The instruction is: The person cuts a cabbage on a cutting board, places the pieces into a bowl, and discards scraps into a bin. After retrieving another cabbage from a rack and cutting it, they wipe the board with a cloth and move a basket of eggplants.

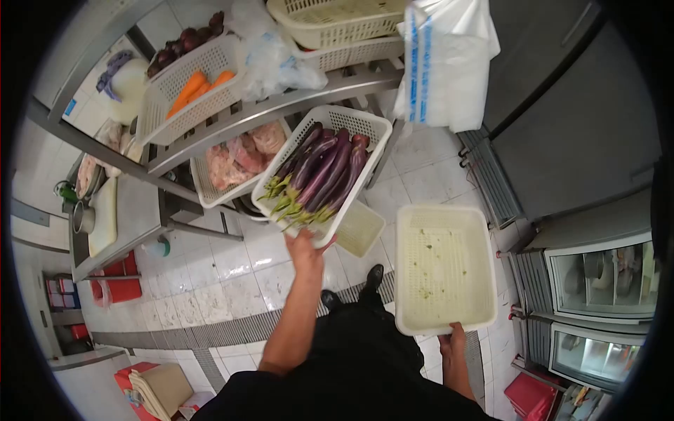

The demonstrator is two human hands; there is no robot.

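My left hand [306,251] is closed on the near rim of a white plastic basket [375,130]. Inside it lies a pile of long purple eggplants [326,168], their green stems toward me. On my right, a shallow whitish tray [407,270] with a few green scraps on its bottom is tilted toward my view. My right hand [453,339] grips that tray at its near edge; the fingers underneath are partly hidden. Behind the eggplant basket, a basket of raw meat [242,158] sits on the rack's lower level.
The metal rack [281,116] carries a basket of carrots [193,91], dark red onions, stacked baskets [344,31] and hanging plastic bags [449,63]. Another pale tray [361,228] is low, near the floor. Refrigerators [597,281] line the right; a steel table [133,210] stands left.
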